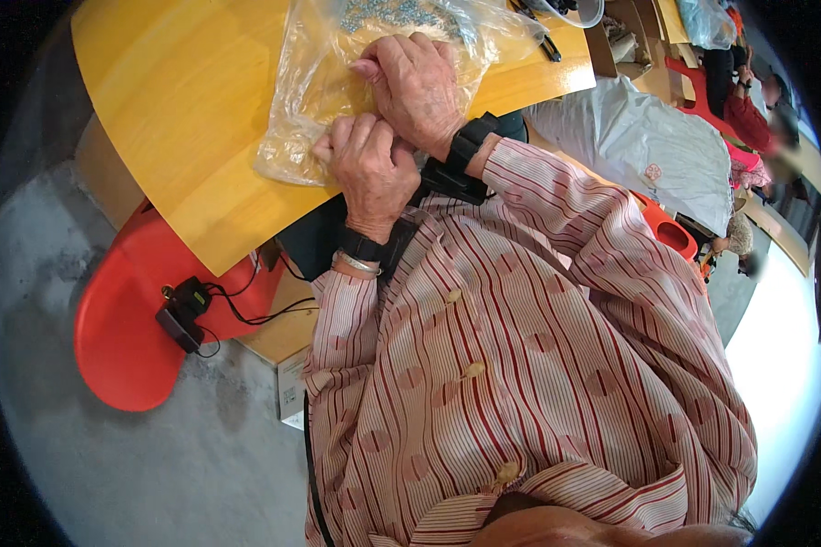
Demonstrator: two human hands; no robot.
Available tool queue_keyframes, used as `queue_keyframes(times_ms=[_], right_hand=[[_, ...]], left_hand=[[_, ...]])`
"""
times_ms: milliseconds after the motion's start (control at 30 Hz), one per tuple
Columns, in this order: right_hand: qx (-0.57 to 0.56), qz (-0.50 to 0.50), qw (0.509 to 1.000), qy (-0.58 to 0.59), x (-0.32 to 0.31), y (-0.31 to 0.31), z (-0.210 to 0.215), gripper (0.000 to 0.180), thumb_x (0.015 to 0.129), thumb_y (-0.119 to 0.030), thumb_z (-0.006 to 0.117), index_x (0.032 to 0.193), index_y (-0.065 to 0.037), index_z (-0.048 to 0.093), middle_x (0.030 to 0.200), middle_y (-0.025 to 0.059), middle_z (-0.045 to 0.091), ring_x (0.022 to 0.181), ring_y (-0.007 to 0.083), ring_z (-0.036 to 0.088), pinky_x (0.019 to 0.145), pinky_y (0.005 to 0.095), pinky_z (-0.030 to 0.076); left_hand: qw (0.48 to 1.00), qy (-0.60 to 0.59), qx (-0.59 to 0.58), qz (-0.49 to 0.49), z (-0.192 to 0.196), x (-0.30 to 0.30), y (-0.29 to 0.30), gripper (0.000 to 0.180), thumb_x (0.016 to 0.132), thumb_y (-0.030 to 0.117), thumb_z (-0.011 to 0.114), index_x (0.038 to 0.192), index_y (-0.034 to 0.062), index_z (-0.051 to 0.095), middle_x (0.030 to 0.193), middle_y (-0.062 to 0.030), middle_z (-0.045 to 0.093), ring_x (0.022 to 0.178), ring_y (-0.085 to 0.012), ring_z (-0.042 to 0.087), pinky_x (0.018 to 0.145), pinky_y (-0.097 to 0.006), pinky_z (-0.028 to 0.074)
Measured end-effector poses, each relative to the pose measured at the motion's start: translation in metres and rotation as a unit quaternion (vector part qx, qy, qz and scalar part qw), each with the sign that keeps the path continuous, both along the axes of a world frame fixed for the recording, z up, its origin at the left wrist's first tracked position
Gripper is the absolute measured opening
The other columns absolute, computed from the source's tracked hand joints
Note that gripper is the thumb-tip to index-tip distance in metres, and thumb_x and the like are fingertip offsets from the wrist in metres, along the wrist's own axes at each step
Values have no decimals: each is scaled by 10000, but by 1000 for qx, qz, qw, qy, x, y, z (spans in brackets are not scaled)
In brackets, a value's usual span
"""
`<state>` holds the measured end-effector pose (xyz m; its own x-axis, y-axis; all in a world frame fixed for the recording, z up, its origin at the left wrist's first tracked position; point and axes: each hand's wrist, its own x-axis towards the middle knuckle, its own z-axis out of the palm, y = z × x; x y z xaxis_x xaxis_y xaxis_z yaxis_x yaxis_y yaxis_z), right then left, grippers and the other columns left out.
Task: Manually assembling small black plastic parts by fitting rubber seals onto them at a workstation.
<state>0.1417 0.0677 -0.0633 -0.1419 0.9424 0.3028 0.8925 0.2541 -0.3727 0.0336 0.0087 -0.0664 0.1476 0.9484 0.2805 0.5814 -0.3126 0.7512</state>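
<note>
the yellow table (173, 109) is the landmark. beyond its right side, a white sack (629, 128) lies bulging, and farther off to the right of the table are people at the rim of the view, too small to read well. below its left edge a red stool (123, 319) stands on the grey floor (46, 383).

on the table, by its near edge, lies the clear bag (292, 137), loose and creased, with 1 heap of small metal-looking pieces (397, 14) at its far end; i cannot tell if every piece is inside it.

2 hands rest at the bag, over the table's near edge. the right hand (420, 96) is the farther in, fingers curled down on the film; the left hand (371, 173) is just beside it, nearer the edge, also curled. they are close together, perhaps touching; whether either pinches the film i cannot tell.

the step in hand looks like working the near part of the bag. the next move seems to call for a sure hold on the thin film without tipping the pieces.

on the stool, left of the table, sits a black adapter (182, 314). at the table's far right lies a black pen-like tool (550, 47).
</note>
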Motion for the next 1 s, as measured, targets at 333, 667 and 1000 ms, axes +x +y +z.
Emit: queue_keyframes(times_ms=[333, 667, 1000], right_hand=[[0, -4, 998, 62, 6, 2, -1, 158, 820, -252, 632, 843, -109, 570, 746, 41, 559, 746, 255, 519, 744, 392, 348], [24, 3, 982, 190, -2, -5, -5, 147, 870, -234, 591, 854, -89, 578, 740, 47, 554, 707, 256, 490, 724, 367, 348], [10, -13, 986, 166, -11, 2, -2, 153, 874, -219, 573, 843, -69, 578, 740, 74, 574, 733, 281, 506, 721, 384, 346]], left_hand=[[1000, -6, -9, -10, -4, -3, -2, 111, 641, 26, 584, 709, 87, 523, 759, -41, 534, 807, -259, 498, 756, -394, 324], [999, 14, 15, -25, -5, -7, 1, 144, 641, 11, 581, 769, 70, 551, 794, -55, 516, 837, -259, 489, 790, -415, 326], [999, -4, 20, -28, -10, -10, 0, 225, 584, 6, 542, 808, 11, 566, 826, -123, 525, 859, -329, 491, 788, -441, 348]])
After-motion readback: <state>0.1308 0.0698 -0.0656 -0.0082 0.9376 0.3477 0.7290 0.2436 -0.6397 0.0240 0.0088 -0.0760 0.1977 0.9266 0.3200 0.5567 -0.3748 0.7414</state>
